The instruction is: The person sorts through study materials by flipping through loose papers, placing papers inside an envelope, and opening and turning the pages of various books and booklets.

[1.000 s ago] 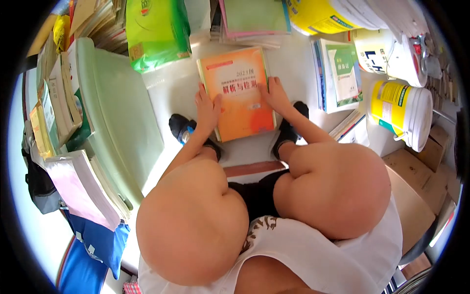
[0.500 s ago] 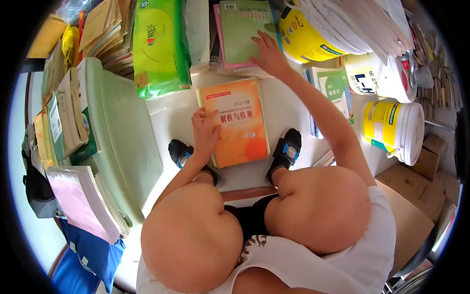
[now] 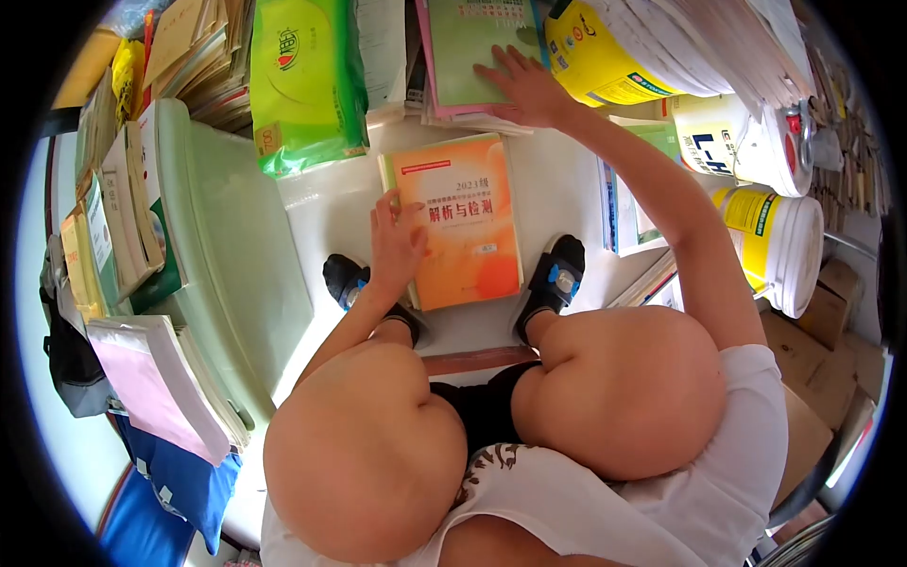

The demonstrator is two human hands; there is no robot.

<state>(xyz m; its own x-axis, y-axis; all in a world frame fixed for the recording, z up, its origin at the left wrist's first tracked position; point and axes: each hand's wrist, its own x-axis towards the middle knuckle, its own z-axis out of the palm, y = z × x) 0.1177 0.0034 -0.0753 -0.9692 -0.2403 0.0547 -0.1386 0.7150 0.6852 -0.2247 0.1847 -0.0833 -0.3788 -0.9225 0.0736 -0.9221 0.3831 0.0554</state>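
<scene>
An orange book point(image 3: 463, 241) with Chinese characters and "2023" on its cover lies flat on the floor between my feet, on top of at least one other book or booklet. My left hand point(image 3: 397, 241) rests on its left side, fingers stretched out over the edge and cover. Farther forward is a stack topped by a green book point(image 3: 472, 57), with a pink-edged one under it. My right hand point(image 3: 529, 90) lies spread on the green cover, near its lower right corner. Neither hand is closed around anything.
A green tissue pack point(image 3: 307, 85) stands left of the stack. Yellow-and-white buckets point(image 3: 614, 57) line the right, with books point(image 3: 638, 189) beside them. Along the left runs a pale green cabinet-like surface point(image 3: 231, 208) with stacked books and a pink-covered pile point(image 3: 156, 378). Cardboard boxes point(image 3: 803, 369) sit lower right.
My right hand has slid a little to the right and toward me over the green book, its fingers spread flatter. My left hand stays on the orange book. The view has shifted slightly.
</scene>
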